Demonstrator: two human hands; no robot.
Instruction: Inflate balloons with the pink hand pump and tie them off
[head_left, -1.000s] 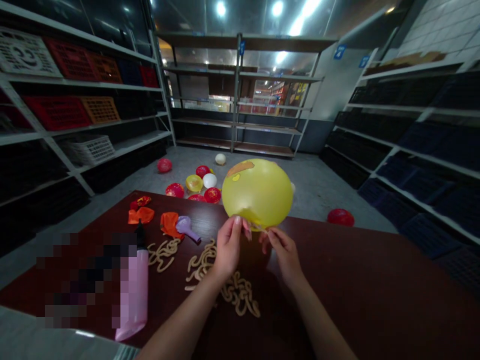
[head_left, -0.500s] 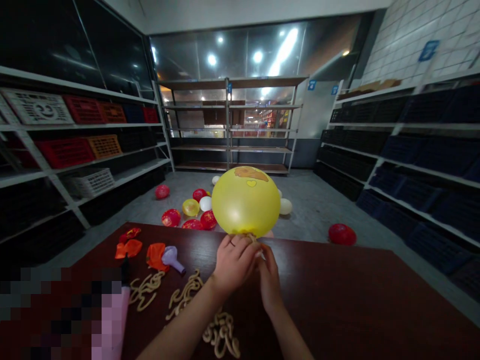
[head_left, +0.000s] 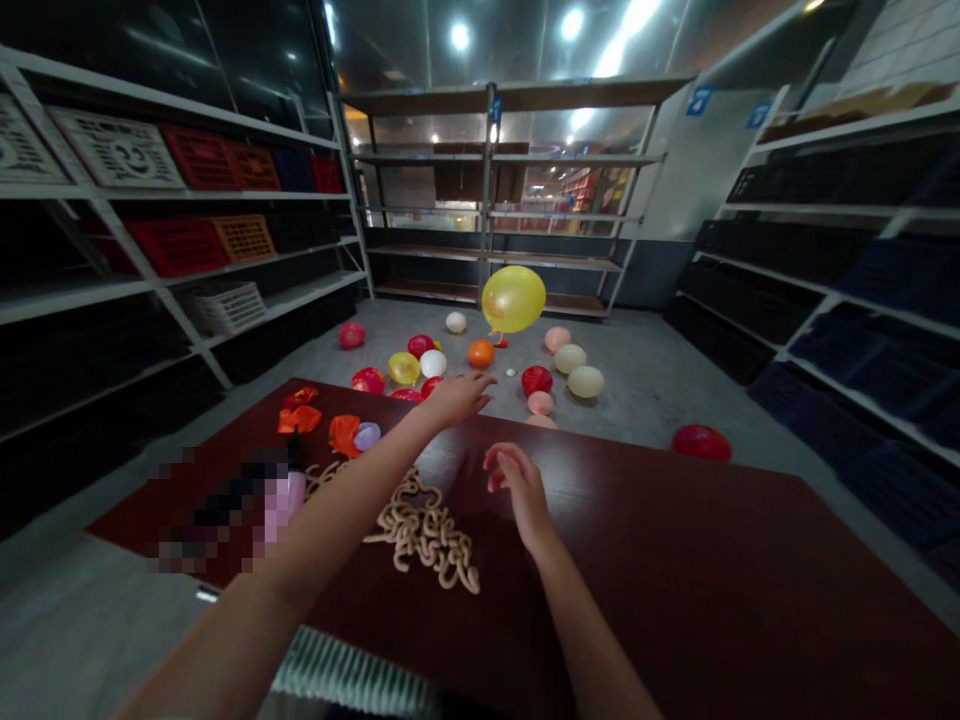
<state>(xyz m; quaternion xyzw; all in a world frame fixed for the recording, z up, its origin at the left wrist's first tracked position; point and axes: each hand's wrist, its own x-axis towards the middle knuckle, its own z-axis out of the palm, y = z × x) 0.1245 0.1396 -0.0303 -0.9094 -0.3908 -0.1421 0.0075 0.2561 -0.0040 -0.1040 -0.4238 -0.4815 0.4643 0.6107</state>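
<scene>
1. Limp orange balloons (head_left: pixel 298 419) lie nr. tabletop's (head_left: pixel 675 560) far-left corner; tan curly strips (head_left: pixel 427 540) sit betw. far & near edges, left of ctr.
2. L. hand (head_left: pixel 459 400) stretches out at far edge, fingers spread, gripping nothing.
3. Yellow balloon (head_left: pixel 514 298), apparently airborne, is beyond far edge, clear of both hands; neck end seems to point down-left, long axis prob. slanting up-right, tho' body's nearly round.
4. R. hand (head_left: pixel 517 485), above tabletop, half-curled, holds nothing visible.
5. Step in hand: balloon's release, apparently; next move prob. calls for drawing L. arm back.
</scene>
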